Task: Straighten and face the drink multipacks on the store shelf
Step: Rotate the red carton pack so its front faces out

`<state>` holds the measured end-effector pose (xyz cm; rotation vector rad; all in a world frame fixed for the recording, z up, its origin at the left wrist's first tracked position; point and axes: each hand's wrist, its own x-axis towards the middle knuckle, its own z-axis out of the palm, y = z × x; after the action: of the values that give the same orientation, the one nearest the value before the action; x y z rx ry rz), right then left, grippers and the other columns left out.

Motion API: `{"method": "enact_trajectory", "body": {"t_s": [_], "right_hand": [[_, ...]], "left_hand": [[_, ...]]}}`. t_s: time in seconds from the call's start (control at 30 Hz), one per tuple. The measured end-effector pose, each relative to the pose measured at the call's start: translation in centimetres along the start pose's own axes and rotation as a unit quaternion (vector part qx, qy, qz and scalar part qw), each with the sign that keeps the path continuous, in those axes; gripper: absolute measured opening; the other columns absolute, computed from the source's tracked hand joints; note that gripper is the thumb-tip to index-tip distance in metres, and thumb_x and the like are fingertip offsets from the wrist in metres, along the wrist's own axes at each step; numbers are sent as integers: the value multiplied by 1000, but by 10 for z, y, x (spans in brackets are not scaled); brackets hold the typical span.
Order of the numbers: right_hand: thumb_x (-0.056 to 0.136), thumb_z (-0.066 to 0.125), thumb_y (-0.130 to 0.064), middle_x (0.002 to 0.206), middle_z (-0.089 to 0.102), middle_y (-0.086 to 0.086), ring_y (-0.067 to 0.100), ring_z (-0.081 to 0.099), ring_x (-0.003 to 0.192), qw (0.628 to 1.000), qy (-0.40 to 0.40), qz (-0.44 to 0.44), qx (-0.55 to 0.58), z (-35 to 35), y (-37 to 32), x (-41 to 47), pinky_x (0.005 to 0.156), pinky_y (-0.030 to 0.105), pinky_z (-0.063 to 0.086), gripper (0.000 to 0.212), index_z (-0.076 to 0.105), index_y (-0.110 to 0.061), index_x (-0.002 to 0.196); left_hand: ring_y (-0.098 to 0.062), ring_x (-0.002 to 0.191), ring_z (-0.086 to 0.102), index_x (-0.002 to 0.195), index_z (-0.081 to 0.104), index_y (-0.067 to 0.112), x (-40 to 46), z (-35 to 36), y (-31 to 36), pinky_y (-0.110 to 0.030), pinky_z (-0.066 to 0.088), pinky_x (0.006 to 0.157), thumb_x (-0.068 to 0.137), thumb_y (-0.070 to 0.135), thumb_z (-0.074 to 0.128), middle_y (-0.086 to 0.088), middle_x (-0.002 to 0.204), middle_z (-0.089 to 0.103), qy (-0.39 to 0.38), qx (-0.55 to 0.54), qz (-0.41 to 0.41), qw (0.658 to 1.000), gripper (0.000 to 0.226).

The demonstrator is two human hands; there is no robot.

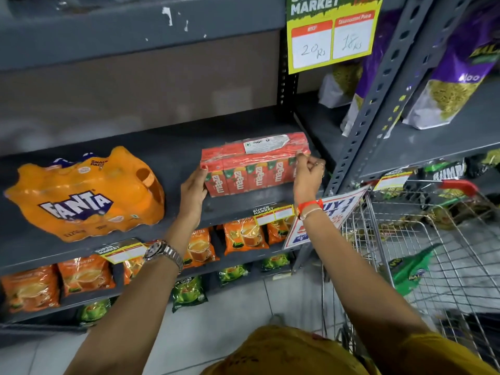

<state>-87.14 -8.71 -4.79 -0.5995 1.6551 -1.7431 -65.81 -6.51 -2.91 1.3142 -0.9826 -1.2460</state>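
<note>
The red juice-carton multipack (254, 165) sits on the grey shelf (173, 147), bracketed end to end by the person's two hands. Its long axis runs from one grip to the other, roughly along the shelf's front edge, though the right end lies a little deeper in than the left, so the pack's face is turned slightly off square.

The left hand (193, 189) presses flat against the pack's left end, palm on the end carton and fingers curled onto the front corner; it is a bracing grip, not a full clasp. The right hand (308, 175) pinches the upper right corner, fingertips closed on the plastic wrap at the top edge. Both grips are closed on the pack, which lies directly between them, its printed fronts facing out toward the person.

By my reading, the step in hand is squaring this pack to the edge. The right grip is at the end that sits deeper, so drawing that end forward while the left grip acts as the pivot would bring the front parallel to the lip.

Well apart to the left of the left grip, the orange soda multipack (86, 196) lies slumped and tilted on the same shelf, nearer the left hand, apparently not yet faced.
</note>
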Motion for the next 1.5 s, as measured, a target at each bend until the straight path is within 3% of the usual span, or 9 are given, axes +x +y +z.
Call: {"method": "enact_trajectory", "body": {"t_s": [0.1,0.53,0.93,1.07,1.17,1.27,1.37,1.43,1.5], "right_hand": [[90,54,-23,100,51,9,16,51,85,1000,22,-10,14,-7,3,-5,77,28,42,13,44,-14,91],[91,48,-41,119,58,16,29,58,109,998,57,-10,-37,-14,-1,-18,98,44,46,44,50,-5,117],[95,46,-40,119,57,17,25,59,104,995,71,-32,-55,-12,7,-16,67,10,38,43,49,-3,117],[95,46,-40,120,56,17,26,58,104,995,74,-44,-46,-15,4,-20,70,11,43,45,49,-2,117],[95,45,-42,126,50,16,24,54,108,995,66,-56,-43,-9,-5,-36,89,28,45,48,47,-2,123],[97,43,-35,130,41,17,20,50,106,997,58,-1,-47,-13,3,-62,97,33,44,41,44,1,117],[99,36,-1,88,45,27,18,40,70,970,-99,137,-176,-10,11,-113,97,27,37,33,39,1,66],[99,41,-8,95,40,10,29,43,87,985,-97,52,-133,1,18,-142,95,5,29,23,46,6,81],[97,46,-24,105,37,4,20,39,97,988,-53,-87,-113,27,25,-164,92,5,29,25,48,0,99]], "left_hand": [[8,78,65,112,56,23,-9,3,-3,-8,48,65,93,29,46,13,95,63,-19,8,8,1000,22],[15,78,63,132,46,15,-27,3,-6,-3,47,61,94,26,44,15,98,62,-71,17,27,997,39],[9,85,59,121,49,31,-21,4,-9,-9,47,73,94,31,44,12,105,61,-62,18,20,998,28],[7,89,58,122,50,27,-21,5,-9,-12,43,80,94,30,43,11,107,60,-54,15,23,998,29],[13,83,62,122,51,21,-21,5,-10,-5,48,67,94,27,44,14,102,61,-46,23,39,998,29],[8,97,62,121,56,15,-26,0,-15,-11,49,78,94,26,46,11,107,64,-4,42,84,996,31],[-8,101,63,108,63,17,-36,-12,-26,-22,51,87,93,23,48,5,103,67,81,26,104,991,22],[-6,80,65,100,65,12,-51,-28,-39,-18,53,71,94,20,47,4,89,68,151,12,105,983,21],[-1,55,58,85,66,12,-67,-58,-53,-13,47,50,95,18,44,9,66,66,224,7,97,970,25]]}}
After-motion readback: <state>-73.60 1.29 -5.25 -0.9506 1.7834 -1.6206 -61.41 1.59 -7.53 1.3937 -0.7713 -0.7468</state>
